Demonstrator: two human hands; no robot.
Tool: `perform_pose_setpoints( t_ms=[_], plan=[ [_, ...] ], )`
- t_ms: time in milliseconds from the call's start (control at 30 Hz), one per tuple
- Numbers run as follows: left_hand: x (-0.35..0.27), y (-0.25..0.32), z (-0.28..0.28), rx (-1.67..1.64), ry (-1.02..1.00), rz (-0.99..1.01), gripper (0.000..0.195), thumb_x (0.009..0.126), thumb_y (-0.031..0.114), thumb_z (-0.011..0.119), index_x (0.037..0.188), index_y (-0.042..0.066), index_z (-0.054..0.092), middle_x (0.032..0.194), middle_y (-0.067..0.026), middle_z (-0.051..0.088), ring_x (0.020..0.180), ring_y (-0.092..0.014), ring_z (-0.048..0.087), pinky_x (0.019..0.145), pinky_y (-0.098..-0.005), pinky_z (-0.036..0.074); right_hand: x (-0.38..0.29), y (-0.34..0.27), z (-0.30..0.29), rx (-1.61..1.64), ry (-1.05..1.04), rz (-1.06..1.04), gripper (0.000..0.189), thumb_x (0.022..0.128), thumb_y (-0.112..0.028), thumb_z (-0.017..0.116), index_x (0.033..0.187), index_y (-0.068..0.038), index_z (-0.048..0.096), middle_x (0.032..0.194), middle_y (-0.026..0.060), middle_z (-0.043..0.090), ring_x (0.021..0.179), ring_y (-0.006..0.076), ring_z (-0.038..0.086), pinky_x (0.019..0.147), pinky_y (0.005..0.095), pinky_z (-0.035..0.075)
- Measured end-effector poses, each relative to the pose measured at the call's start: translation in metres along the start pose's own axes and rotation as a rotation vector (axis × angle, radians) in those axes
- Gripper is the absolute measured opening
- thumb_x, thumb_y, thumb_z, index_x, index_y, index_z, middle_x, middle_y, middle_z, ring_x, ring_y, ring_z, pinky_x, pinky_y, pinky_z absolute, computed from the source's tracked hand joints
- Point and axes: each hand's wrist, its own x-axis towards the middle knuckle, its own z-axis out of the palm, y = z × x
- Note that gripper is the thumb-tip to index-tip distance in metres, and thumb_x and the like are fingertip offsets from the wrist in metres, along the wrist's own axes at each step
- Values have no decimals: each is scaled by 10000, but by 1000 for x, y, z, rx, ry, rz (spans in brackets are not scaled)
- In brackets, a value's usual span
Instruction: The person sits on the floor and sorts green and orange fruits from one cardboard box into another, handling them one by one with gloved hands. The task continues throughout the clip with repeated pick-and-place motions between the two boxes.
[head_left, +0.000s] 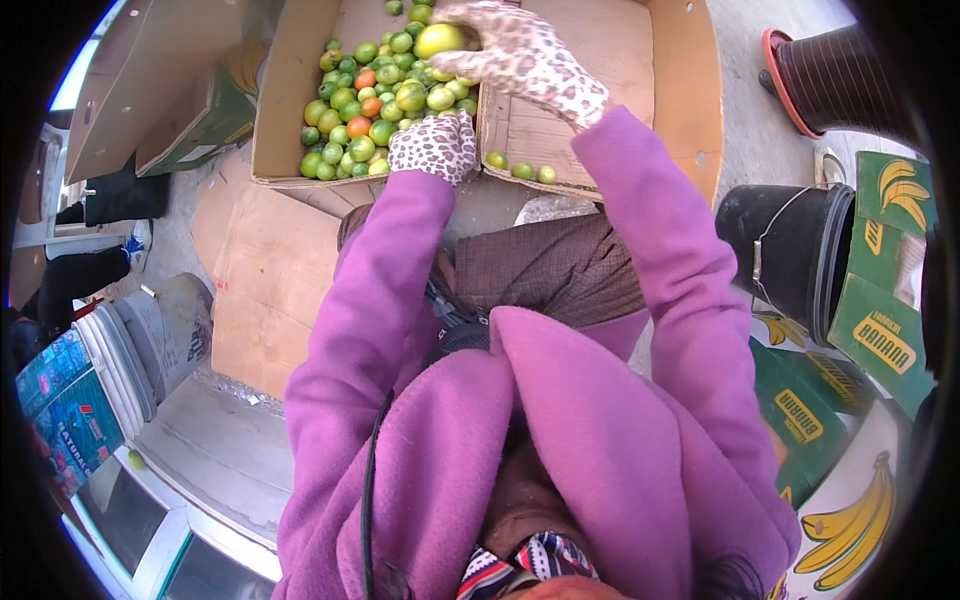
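Observation:
Unripe green tomatoes (347, 115), a few of them orange, fill much of the left cardboard box (287, 97). My right hand (517, 56), in a leopard-print glove, grips a large yellow-green tomato (440, 40) between thumb and fingers above the pile. My left hand (435, 146), gloved alike, is curled at the pile's near right corner, by the divider between the boxes. Its fingertips are hidden, so I cannot tell if it holds anything. In the right cardboard box (577, 45), three small green tomatoes (523, 171) lie along the near wall.
At right stand a black bucket (787, 255) and green banana cartons (874, 337). A grey-white bucket (169, 322) is at left, beside flattened cardboard (274, 277). Another person's dark-clothed leg (82, 277) shows at far left. A striped brown container (840, 82) stands upper right.

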Motion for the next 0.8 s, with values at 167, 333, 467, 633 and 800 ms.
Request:
perform_pose_setpoints(
  t_ms=[167,333,467,633,800],
  plan=[
    [13,-12,23,-52,49,-33,509,1002,395,301,1119,60,667,1147,-177,676,1071,-347,641,942,-528,453,-17,49,2,-59,77,132,491,874,-491,606,1144,-84,659,1160,154,655,1048,324,640,880,434,518],
    [19,-11,29,-39,38,26,515,1002,398,312,1095,34,666,1117,-183,684,1025,-351,656,907,-538,464,-107,184,63,-362,-782,447,395,912,-382,580,1144,-83,697,992,169,707,957,323,688,812,451,560],
    [16,-14,29,-23,59,13,459,993,374,342,1031,57,672,1004,-158,709,935,-338,678,839,-528,485,-123,170,72,52,-851,705,362,786,-313,750,1008,-27,730,932,182,717,915,279,688,804,399,535],
    [15,-13,31,-19,109,32,454,991,366,350,984,56,682,961,-166,713,905,-338,682,823,-524,490,-116,141,78,-181,-975,853,436,710,-303,807,1034,-23,724,905,152,720,888,264,697,784,397,547],
    [15,-13,29,-23,101,29,462,992,370,343,978,57,682,953,-174,712,913,-341,682,827,-524,488,-112,125,88,-328,-1062,789,441,778,-350,750,1114,-66,718,1065,115,723,1003,276,687,863,415,559]
  ],
)
